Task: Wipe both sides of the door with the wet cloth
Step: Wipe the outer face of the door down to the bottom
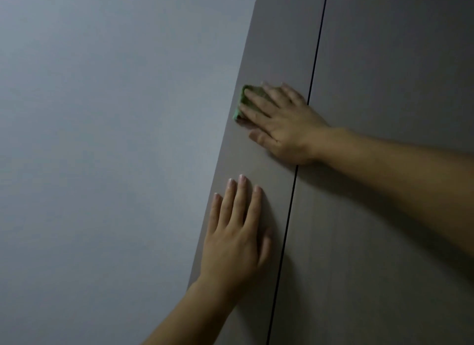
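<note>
Cloth (250, 103) under right hand (284, 129), on door (277, 49)

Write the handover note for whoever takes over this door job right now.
Right hand: fingers flat, pressing the green cloth against the door near its left edge.
Left hand: flat on the same door face, lower down, holding nothing.
Done: wiping of this face is under way; how much is covered cannot be told.
Left: the rest of this face, then the other side, out of view.
</note>
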### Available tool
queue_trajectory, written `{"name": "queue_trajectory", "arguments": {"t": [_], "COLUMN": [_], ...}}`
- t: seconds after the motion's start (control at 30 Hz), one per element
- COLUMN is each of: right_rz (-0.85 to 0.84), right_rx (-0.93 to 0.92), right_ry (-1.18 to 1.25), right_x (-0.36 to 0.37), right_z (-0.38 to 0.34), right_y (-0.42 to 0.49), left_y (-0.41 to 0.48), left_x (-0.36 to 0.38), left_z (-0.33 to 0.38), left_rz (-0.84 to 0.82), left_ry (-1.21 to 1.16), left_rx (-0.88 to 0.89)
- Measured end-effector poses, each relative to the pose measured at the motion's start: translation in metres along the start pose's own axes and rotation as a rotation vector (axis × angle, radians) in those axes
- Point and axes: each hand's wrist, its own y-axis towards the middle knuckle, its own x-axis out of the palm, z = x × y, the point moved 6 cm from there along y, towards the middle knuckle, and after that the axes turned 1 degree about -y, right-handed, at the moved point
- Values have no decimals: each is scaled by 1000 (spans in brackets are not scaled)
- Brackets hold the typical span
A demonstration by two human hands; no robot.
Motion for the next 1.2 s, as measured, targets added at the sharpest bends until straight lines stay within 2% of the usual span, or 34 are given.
{"name": "queue_trajectory", "arguments": {"t": [0.1,0.17,0.2,0.3,0.37,0.5,0.57,0.6,0.7,0.77,0.9,0.97,1.0,1.13,1.2], "right_rz": [-58,-78,-79,-23,-14,-83,-125,-115,-67,-20,-51,-93,-81,-28,0], "right_rx": [-169,-186,-121,247,303,-118,-199,-132,227,302,-68,-160,-128,270,268], "right_ry": [-39,-62,-60,-3,-10,-67,-78,-75,-39,-42,-72,-81,-95,-31,-47], "right_x": [16,16,11,-6,-5,27,26,22,7,6,36,38,35,15,17], "right_z": [-18,-2,15,61,46,-33,-24,-8,42,33,-46,-43,-31,24,5], "right_y": [-52,-70,-68,-53,-63,-133,-138,-131,-110,-116,-176,-184,-176,-144,-147], "left_y": [1,1,1,1,0,-1,-1,-2,-13,-23,-33,-34,-34,-35,-36], "left_x": [-2,-3,-3,-3,-2,-2,-2,-3,-2,5,12,11,11,13,14], "left_z": [0,0,1,2,2,-1,3,6,19,24,20,18,17,19,20], "left_rz": [-3,-26,-30,-29,-27,-31,-27,-16,25,27,39,25,22,15,25], "left_ry": [-8,-1,4,5,2,6,-3,-17,-34,-30,-24,-4,-1,3,-10], "left_rx": [2,1,-3,-7,-14,-10,-8,-9,13,14,34,53,54,37,34]}}
